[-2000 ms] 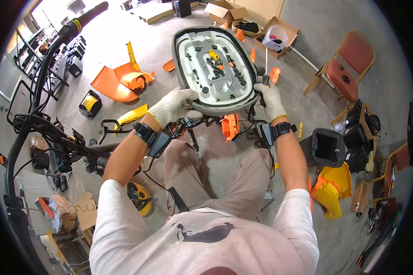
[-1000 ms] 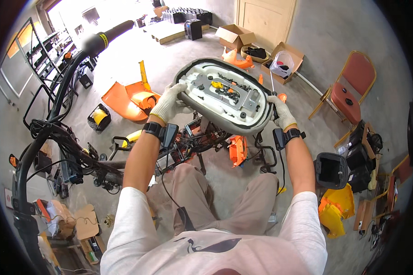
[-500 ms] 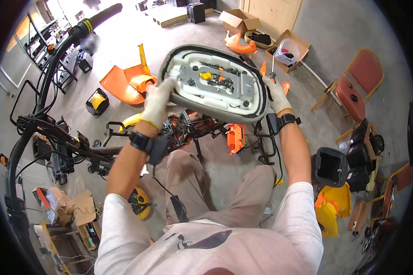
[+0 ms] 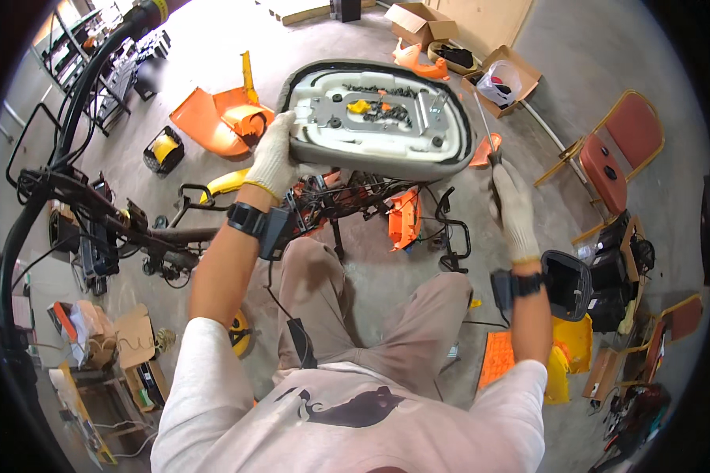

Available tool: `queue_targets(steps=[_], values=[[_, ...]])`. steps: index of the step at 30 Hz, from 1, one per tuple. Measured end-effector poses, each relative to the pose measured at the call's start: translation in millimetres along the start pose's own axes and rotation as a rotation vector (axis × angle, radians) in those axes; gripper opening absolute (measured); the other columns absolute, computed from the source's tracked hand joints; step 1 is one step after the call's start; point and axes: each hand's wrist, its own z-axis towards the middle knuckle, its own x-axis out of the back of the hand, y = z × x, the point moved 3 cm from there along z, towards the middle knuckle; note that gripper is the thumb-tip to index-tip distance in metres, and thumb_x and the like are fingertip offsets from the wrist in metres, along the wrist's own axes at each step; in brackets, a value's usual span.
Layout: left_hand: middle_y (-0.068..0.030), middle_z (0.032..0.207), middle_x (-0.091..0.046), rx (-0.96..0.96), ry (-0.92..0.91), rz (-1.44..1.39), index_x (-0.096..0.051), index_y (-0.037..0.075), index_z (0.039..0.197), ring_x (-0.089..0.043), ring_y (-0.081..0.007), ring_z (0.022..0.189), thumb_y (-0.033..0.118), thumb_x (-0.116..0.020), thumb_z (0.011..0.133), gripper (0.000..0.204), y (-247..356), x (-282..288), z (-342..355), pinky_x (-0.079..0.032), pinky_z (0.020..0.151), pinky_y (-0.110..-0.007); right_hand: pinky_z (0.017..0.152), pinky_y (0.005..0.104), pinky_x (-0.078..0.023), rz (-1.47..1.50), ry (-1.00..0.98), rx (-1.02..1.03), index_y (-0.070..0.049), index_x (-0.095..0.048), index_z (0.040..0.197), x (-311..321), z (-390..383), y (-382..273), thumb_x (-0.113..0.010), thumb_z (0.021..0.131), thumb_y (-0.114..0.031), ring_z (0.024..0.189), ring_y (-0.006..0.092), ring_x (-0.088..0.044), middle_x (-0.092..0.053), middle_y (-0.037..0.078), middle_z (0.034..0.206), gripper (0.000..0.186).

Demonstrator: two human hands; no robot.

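Observation:
A grey vehicle seat (image 4: pixel 442 167) is held up with its underside facing me, showing a white base (image 4: pixel 355 140) and a metal plate (image 4: pixel 327 110). Small dark hardware (image 4: pixel 394 115), perhaps screws, lies heaped on that plate beside a yellow scrap (image 4: pixel 359 106). My left hand (image 4: pixel 271 158), in a white knit glove, grips the seat's left edge. To the right of the seat and apart from it, my gloved right hand (image 4: pixel 514 203) is closed around a screwdriver (image 4: pixel 495 156) whose long shaft points up and away.
Below the seat lies a stripped vehicle frame (image 4: pixel 331 201) with wiring. Orange panels (image 4: pixel 213 122) and a black bin (image 4: pixel 163 150) are on the floor at left. Handlebars (image 4: pixel 75 158) rise along the left. Red chairs (image 4: pixel 603 169) and cardboard boxes (image 4: pixel 422 24) stand at right and behind.
My right hand has left the seat's right edge and moved right and toward me, carrying the screwdriver. The seat stays raised in my left hand, shifted slightly right and away.

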Motion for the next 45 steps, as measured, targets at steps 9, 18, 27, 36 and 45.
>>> queue_targets(steps=[9, 18, 27, 36, 45], values=[[-0.0236, 0.127, -0.055, 0.010, 0.058, -0.135, -0.044, 0.004, 0.133, -0.064, -0.0447, 0.114, 0.020, -0.059, 0.091, 0.048, -22, -7, -18, -0.051, 0.088, -0.080, 0.087, 0.0391, -0.054, -0.759, -0.267, 0.459, -0.006, -0.067, 0.131, -63, -76, -116, -0.063, 0.092, -0.031, 0.092, 0.0291, -0.073, -0.076, 0.016, 0.102, 0.046], [-0.0237, 0.125, -0.059, -0.006, 0.109, -0.094, -0.049, 0.001, 0.128, -0.067, -0.0429, 0.108, 0.025, -0.062, 0.087, 0.050, -27, -6, -6, -0.056, 0.084, -0.076, 0.090, 0.0453, -0.055, -1.188, -0.210, 0.362, -0.010, -0.073, 0.122, -49, -41, -141, -0.060, 0.088, -0.033, 0.100, 0.0397, -0.070, -0.073, 0.020, 0.109, 0.044], [-0.0262, 0.142, -0.044, -0.007, 0.043, -0.221, -0.033, 0.012, 0.148, -0.057, -0.0513, 0.122, 0.030, -0.064, 0.089, 0.069, -33, -2, -5, -0.046, 0.089, -0.084, 0.095, 0.0444, -0.054, -1.209, -0.171, 0.273, -0.013, -0.074, 0.125, -44, -21, -112, -0.060, 0.088, -0.035, 0.106, 0.0369, -0.070, -0.073, 0.019, 0.115, 0.045], [-0.0230, 0.143, -0.050, 0.019, 0.033, -0.211, -0.044, 0.008, 0.143, -0.056, -0.0451, 0.128, 0.037, -0.061, 0.094, 0.059, -30, -8, -15, -0.045, 0.099, -0.078, 0.084, 0.0478, -0.056, -1.236, -0.017, 0.349, -0.015, -0.074, 0.122, -58, -48, -95, -0.061, 0.091, -0.035, 0.092, 0.0382, -0.072, -0.074, 0.020, 0.101, 0.038], [-0.0243, 0.143, -0.044, 0.003, 0.051, -0.224, -0.039, 0.009, 0.143, -0.056, -0.0505, 0.122, 0.032, -0.063, 0.093, 0.060, -29, -4, -10, -0.045, 0.090, -0.083, 0.090, 0.0457, -0.055, -1.095, 0.069, 0.339, -0.015, -0.070, 0.128, -58, -39, -65, -0.062, 0.091, -0.039, 0.102, 0.0374, -0.072, -0.074, 0.019, 0.107, 0.045]])
